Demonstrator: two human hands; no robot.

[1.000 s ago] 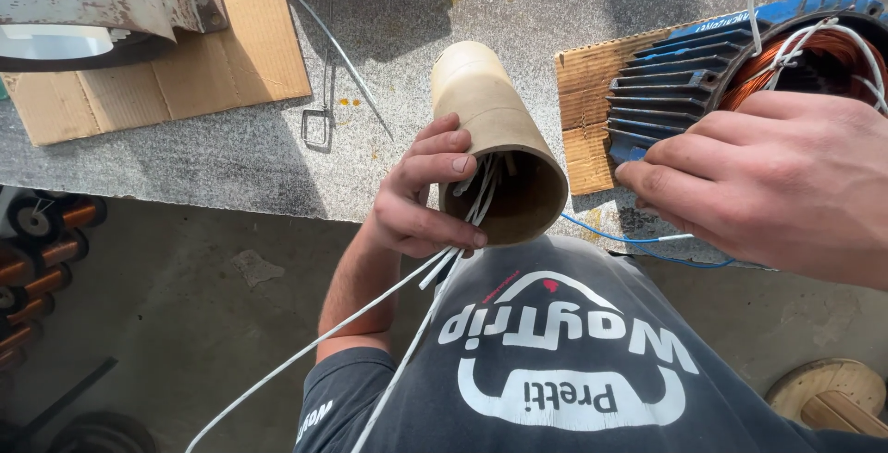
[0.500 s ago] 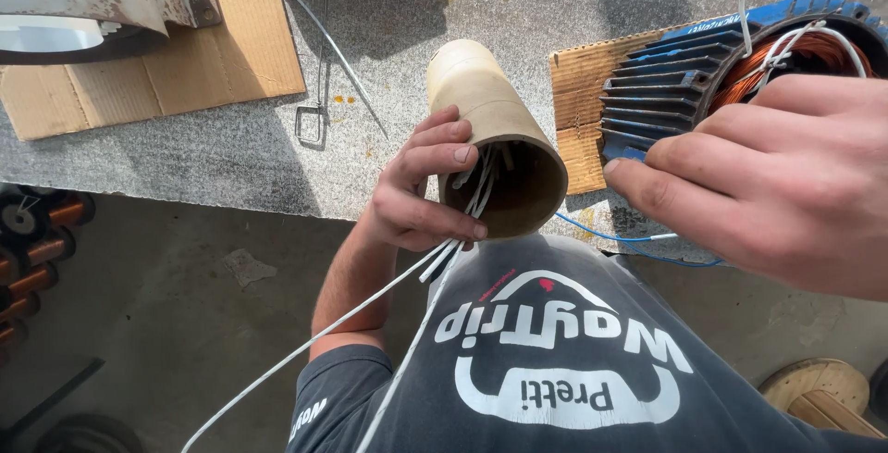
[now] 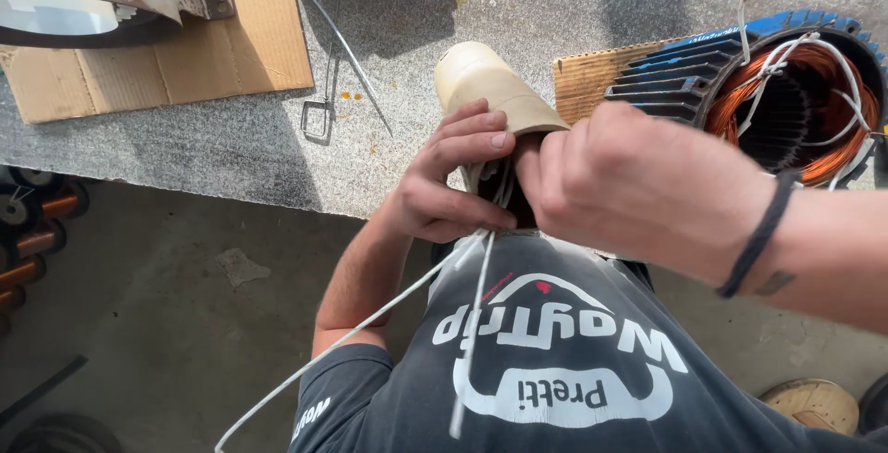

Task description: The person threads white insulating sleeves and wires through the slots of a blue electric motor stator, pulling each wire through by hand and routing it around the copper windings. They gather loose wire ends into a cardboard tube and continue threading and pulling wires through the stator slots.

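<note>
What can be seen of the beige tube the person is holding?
The beige tube looks like smooth cardboard or plastic, closed and rounded at the far end. It lies tilted, far end over the grey bench, near end toward the person. The left hand grips its side by the opening; the right hand covers the mouth, fingers apparently reaching in. Thin white strips hang out of it. Its inside is hidden.

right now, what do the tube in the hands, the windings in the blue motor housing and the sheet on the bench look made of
The tube looks like cardboard or stiff paper: beige, matte, slightly creased. The windings look like enamelled copper wire: glossy orange-red strands in bundles. The sheet is corrugated cardboard: flat brown with fold lines and worn edges. The motor housing seems painted cast metal: blue, finned.
</note>
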